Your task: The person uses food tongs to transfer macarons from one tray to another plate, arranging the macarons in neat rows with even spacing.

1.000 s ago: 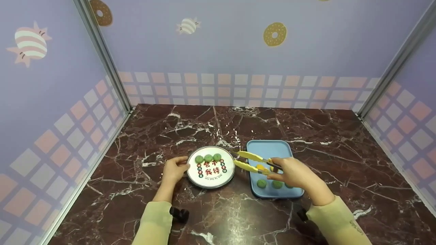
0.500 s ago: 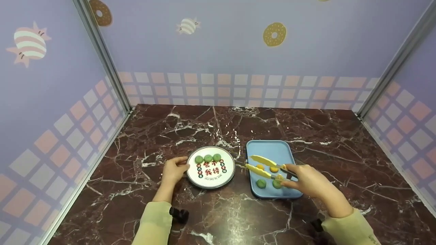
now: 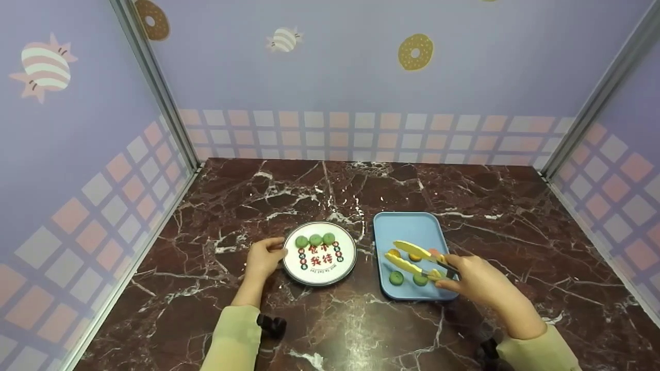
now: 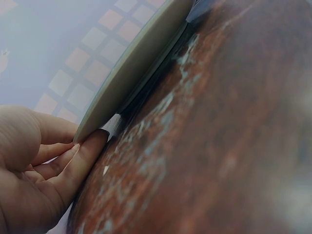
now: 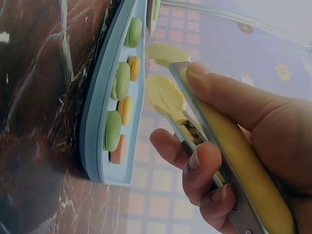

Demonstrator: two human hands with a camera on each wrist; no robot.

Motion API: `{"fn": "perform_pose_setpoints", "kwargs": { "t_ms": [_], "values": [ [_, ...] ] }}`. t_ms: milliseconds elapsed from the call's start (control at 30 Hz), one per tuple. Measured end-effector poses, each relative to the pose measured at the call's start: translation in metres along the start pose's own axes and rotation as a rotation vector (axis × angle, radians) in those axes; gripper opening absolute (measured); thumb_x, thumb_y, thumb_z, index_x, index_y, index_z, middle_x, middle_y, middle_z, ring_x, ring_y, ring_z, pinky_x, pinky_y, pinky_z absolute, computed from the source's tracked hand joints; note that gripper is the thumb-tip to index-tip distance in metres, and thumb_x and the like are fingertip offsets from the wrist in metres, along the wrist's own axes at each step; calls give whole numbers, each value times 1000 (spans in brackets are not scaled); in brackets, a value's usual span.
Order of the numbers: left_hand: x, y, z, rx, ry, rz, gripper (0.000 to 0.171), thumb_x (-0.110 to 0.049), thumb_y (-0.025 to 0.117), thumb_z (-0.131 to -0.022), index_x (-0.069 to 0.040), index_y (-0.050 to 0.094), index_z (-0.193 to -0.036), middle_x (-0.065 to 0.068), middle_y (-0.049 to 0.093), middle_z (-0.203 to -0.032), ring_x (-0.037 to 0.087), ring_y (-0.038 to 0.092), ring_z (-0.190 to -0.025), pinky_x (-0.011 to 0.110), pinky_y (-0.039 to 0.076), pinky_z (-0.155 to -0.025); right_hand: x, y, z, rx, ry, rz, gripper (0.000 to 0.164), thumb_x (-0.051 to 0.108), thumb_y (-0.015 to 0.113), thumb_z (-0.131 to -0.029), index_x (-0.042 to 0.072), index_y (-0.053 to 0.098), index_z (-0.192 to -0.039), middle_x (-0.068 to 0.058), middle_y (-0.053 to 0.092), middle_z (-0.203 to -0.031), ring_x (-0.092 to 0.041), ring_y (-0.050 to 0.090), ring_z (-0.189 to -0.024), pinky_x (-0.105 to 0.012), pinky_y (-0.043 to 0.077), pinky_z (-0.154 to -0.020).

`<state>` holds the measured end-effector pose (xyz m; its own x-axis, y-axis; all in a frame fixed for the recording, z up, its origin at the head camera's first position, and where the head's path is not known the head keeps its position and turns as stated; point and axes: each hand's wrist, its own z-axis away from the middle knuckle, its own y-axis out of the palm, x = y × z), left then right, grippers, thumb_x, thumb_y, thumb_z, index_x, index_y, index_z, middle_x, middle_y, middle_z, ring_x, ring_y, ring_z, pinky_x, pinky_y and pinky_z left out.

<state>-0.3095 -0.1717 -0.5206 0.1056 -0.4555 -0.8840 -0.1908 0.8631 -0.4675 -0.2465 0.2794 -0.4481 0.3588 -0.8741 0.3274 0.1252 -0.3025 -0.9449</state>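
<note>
My left hand [image 3: 264,260] pinches the left rim of a round white plate [image 3: 319,275] with red lettering. In the left wrist view the rim lies between thumb and fingers. Three green macarons [image 3: 315,239] sit in a row on its far part. My right hand [image 3: 477,278] holds yellow-tipped tongs [image 3: 410,257], their jaws spread and nothing between them, above the blue tray [image 3: 407,226]. On the tray the right wrist view shows three green macarons [image 5: 121,80], two yellow ones [image 5: 125,110] and a pink one [image 5: 118,149]. In the head view the tongs and hand partly cover these.
The plate and tray stand side by side on a dark red marbled table [image 3: 289,190]. Purple panels with a tiled pattern [image 3: 330,126] close off the back and both sides. Small white crumbs [image 3: 359,206] lie behind the plate.
My right hand and the tongs have moved right and towards me, from between plate and tray to over the tray's macarons. The left hand and plate stay put.
</note>
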Motion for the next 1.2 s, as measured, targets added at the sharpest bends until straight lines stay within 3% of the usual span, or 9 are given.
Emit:
{"fn": "perform_pose_setpoints", "kwargs": {
  "t_ms": [233, 433, 733, 1200],
  "values": [
    [0, 0, 0, -6, 4, -9, 37, -3, 72, -90, 5, 70, -125, 27, 73, -117, 38, 72, -106, 36, 63, -82, -2, 1, 0, 8, 10, 30, 55, 34, 82, -87, -3, 67, -125, -22, 75, -113, -41, 72, -101, -56, 59, -83],
    [0, 0, 0, -5, 2, -16, 37, -5, 72, -89, 5, 70, -125, 27, 73, -117, 38, 72, -106, 35, 63, -80, 0, 0, -3, 42, 36, 45, 58, 36, 81, -87, -4, 67, -126, -23, 74, -115, -42, 72, -103, -57, 59, -86],
    [-1, 0, 1, 16, -21, 5, 37, -6, 72, -91, 3, 70, -127, 26, 72, -119, 36, 71, -105, 30, 61, -71, 1, 0, -5, 29, 6, 67, 56, 35, 81, -87, -3, 67, -126, -21, 76, -108, -40, 73, -96, -54, 59, -77],
    [0, 0, 1, 8, -14, 1, 38, -6, 72, -91, 3, 70, -127, 26, 72, -120, 36, 72, -106, 30, 61, -73, 2, 0, -5, 22, 3, 68, 43, 35, 82, -86, 3, 71, -113, -10, 76, -93, -29, 71, -82, -45, 53, -65]
  ]
}}
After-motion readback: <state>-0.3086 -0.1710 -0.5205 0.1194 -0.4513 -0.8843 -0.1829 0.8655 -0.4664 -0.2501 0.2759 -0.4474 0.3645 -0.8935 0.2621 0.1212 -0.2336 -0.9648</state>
